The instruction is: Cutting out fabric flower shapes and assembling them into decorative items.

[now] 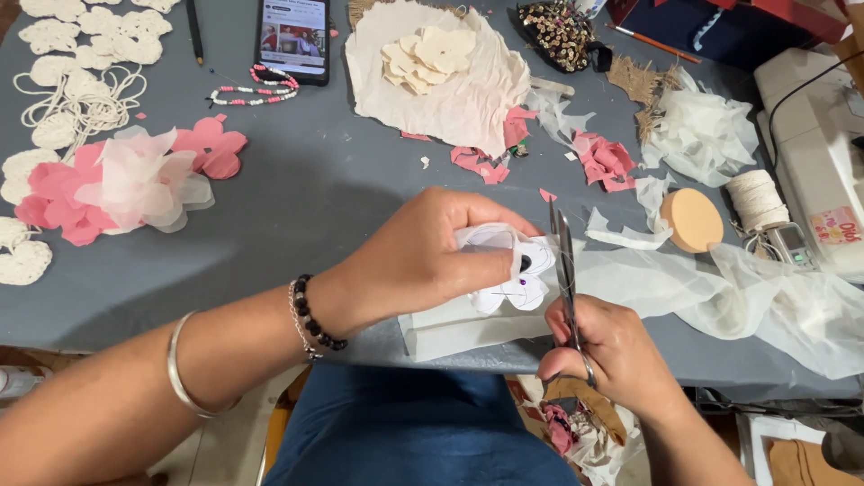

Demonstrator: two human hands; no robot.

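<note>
My left hand (423, 256) pinches a small stack of white fabric petal shapes (515, 270) held together with a pin, over the near edge of the grey table (315, 189). My right hand (612, 351) grips metal scissors (564, 265), blades pointing away from me and touching the right edge of the white fabric. A long strip of sheer white fabric (720, 288) trails from the piece to the right.
Pink and white fabric flowers (126, 180) lie at left by crocheted cream shapes (54, 90). A phone (293, 38), bead strand (252, 90), cream cloth with cut petals (441, 72), pink scraps (603, 162), a round sponge (691, 220), twine spool (756, 198) and a sewing machine (810, 135) surround the work.
</note>
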